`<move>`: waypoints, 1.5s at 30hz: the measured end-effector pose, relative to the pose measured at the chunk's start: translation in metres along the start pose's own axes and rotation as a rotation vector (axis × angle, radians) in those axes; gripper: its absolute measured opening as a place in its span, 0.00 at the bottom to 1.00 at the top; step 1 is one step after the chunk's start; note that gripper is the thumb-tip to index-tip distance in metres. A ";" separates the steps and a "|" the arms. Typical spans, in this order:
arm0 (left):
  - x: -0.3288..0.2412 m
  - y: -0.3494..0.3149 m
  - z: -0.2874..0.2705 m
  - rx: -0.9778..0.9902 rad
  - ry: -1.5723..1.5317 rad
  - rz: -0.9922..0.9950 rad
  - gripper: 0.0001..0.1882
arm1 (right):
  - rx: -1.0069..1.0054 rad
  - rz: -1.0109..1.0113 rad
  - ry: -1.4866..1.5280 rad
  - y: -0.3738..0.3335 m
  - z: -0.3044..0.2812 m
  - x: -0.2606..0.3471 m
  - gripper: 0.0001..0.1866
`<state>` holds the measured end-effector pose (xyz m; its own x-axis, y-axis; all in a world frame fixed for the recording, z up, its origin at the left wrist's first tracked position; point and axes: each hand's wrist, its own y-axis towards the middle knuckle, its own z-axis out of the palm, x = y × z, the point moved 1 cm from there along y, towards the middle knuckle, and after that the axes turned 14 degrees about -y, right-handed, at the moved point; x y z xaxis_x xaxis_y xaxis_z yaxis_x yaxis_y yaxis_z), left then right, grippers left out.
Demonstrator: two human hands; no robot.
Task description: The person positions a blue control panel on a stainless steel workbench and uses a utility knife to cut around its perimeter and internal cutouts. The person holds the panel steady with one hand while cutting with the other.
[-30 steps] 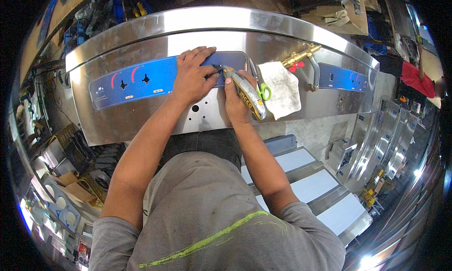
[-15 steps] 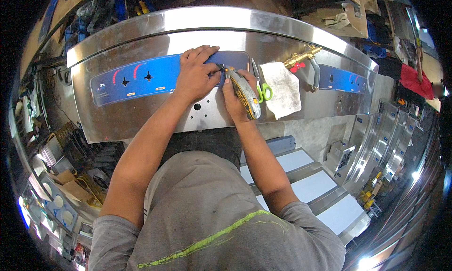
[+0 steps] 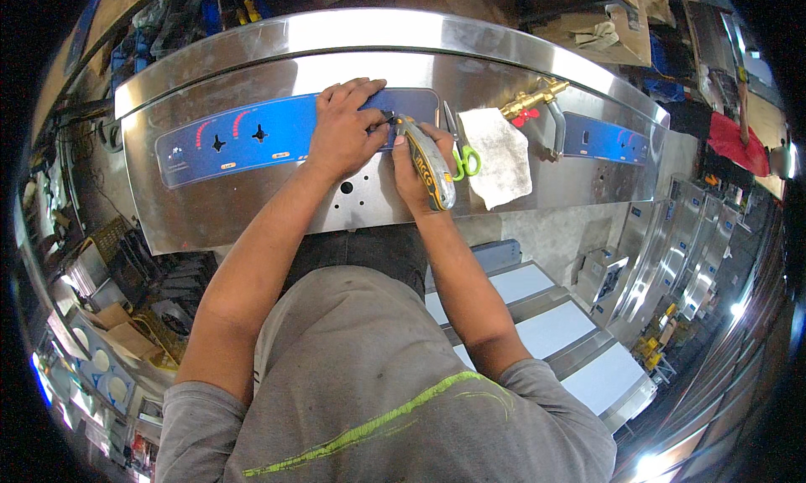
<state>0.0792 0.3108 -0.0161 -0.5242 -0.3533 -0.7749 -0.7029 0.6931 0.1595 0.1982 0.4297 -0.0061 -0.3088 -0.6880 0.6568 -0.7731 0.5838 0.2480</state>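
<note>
A blue control-panel sticker [image 3: 295,123] with cross-shaped openings lies along a stainless steel panel [image 3: 243,206]. My left hand [image 3: 342,134] rests on it with fingers spread, thumb and index finger close to the knife tip. In my right hand [image 3: 407,176] is a grey and yellow utility knife [image 3: 430,170], its tip at the dark right part of the sticker. My left fingers partly hide the exact spot at the tip. Right beside my right hand lie scissors [image 3: 468,161] with green handles, against a stained white cloth [image 3: 500,160].
Beyond the cloth, a brass valve pipe [image 3: 529,101] with a red handle lies on the steel. A second blue sticker [image 3: 606,139] is at the right end. White-topped steel units [image 3: 554,328] stand at lower right. Behind the panel is a cardboard box [image 3: 617,39].
The whole view has shifted very slightly. Both hands and the knife keep nearly the same place on the sticker, with the knife tilted a little differently.
</note>
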 end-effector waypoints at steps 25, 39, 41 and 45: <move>0.000 0.000 0.002 -0.024 0.037 0.019 0.08 | 0.039 0.049 0.001 -0.003 -0.003 0.000 0.20; -0.002 0.001 0.001 -0.001 0.011 -0.016 0.09 | -0.047 -0.055 -0.051 -0.005 0.002 -0.001 0.21; -0.003 0.001 0.001 -0.001 0.010 -0.015 0.09 | 0.013 0.022 -0.005 -0.006 -0.001 -0.001 0.21; -0.003 -0.001 0.000 0.007 0.020 -0.023 0.09 | 0.036 0.068 -0.002 -0.007 -0.004 0.001 0.22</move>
<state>0.0815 0.3114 -0.0141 -0.5179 -0.3817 -0.7656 -0.7116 0.6889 0.1379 0.2056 0.4269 -0.0046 -0.3626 -0.6482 0.6696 -0.7698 0.6133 0.1769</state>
